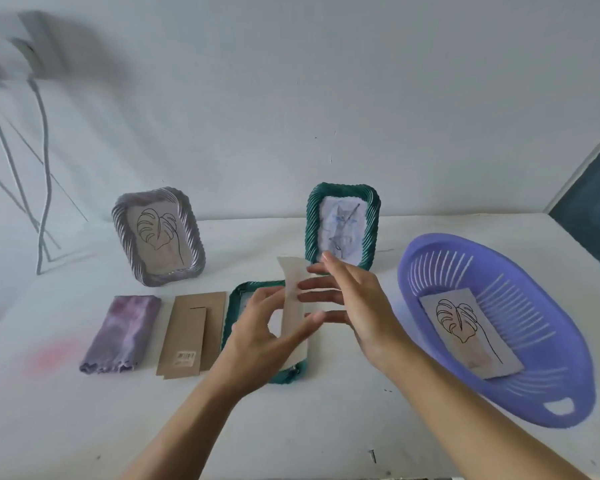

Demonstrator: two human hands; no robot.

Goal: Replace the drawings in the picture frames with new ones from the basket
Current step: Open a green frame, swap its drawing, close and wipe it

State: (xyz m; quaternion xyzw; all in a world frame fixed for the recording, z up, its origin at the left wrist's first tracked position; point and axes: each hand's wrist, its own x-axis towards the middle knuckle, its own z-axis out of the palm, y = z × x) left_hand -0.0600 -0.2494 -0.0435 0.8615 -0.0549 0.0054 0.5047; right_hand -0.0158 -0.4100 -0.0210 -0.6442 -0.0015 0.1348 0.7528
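A green frame [234, 299] lies flat on the table, mostly hidden under my hands. My left hand [257, 337] pinches a pale paper sheet [293, 306] and holds it upright above that frame. My right hand [354, 303] is beside the sheet with fingers spread, its fingertips touching the paper's right side. A second green frame [343, 225] stands behind with a cat drawing in it. A grey frame [158, 235] stands at the left with a leaf drawing. The purple basket [534, 403] at the right holds a leaf drawing [468, 334].
A brown cardboard frame backing [191, 332] lies left of the flat frame, and a folded purple cloth [122, 334] lies further left. White cables [44, 174] hang down the wall at the far left. The table's right edge runs behind the basket.
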